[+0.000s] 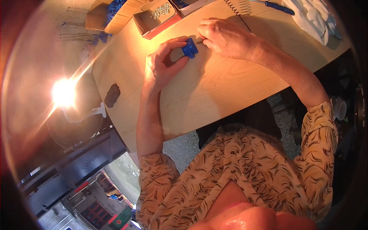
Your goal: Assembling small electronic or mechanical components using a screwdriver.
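Note:
My left hand point(163, 63) holds a small blue plastic part point(189, 48) above the wooden table point(184, 99), gripped between thumb and fingers. Just to its right is my right hand point(227, 38), its fingers closed in a pinch. A short, thin, dark tip shows between those fingers and points toward the blue part; most of it is hidden, so its kind cannot be made out. The tip and the blue part look close together, and I cannot tell if they touch.
Behind my hands stand a box of small metal rings or nuts point(161, 11) and a cardboard box point(122, 17) with blue parts. At the far right lie dark coil springs point(235, 7), a blue-handled screwdriver point(280, 7) and white gloves point(312, 19). A dark oblong object point(112, 95) rests near the left edge.

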A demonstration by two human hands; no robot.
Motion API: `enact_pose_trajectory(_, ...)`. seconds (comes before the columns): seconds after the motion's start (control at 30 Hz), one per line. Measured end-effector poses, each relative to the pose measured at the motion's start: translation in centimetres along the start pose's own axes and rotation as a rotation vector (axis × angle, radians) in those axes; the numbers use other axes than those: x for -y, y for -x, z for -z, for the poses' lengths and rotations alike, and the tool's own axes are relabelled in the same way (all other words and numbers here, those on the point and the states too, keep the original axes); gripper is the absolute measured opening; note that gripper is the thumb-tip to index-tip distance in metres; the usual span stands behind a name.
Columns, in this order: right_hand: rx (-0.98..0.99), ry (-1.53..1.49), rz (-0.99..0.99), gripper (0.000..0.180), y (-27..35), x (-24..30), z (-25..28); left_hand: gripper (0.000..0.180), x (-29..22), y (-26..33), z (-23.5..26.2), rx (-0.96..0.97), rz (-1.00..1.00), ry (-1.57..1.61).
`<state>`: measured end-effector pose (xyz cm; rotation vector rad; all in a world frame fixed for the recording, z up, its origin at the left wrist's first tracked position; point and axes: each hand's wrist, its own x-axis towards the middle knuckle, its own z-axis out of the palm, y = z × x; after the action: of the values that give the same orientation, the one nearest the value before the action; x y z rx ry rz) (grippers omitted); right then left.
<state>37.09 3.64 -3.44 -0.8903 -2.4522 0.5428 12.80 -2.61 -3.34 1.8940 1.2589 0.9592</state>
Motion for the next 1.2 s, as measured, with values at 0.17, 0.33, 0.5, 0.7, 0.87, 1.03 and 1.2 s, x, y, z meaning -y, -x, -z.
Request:
enact_pose_trajectory(0.17,-0.073,-0.138,-0.024,0.015,0.5,0.0,1.1,0.039,-0.7,-0.1,-0.1,0.061,0.024,0.143)
enact_pose_trajectory(0.33,-0.071,-0.391,-0.027,0.013,0.8,0.1,1.1,0.038,-1.2,-0.1,-0.2,0.092,0.06,0.253)
enact_pose_trajectory(0.5,-0.061,-0.439,0.026,0.012,0.6,0.1,0.4,0.039,-0.9,-0.1,-0.5,0.072,0.052,0.276)
enact_pose_trajectory(0.7,-0.121,-0.516,0.067,0.009,0.6,0.5,0.3,0.039,-0.9,0.1,-0.3,0.024,0.058,0.17)
enact_pose_trajectory(0.87,-0.102,-0.641,-0.06,0.008,0.8,1.2,1.3,0.036,-1.2,0.1,-0.4,0.027,0.09,0.152)
enact_pose_trajectory(1.03,0.042,-1.086,-0.236,0.013,0.4,0.1,1.5,0.039,-2.3,0.2,-0.9,0.036,0.163,0.528)
enact_pose_trajectory(1.2,0.127,-1.115,-0.279,0.018,0.5,-0.1,3.2,0.038,-2.7,-0.1,-1.0,0.012,0.13,0.693)
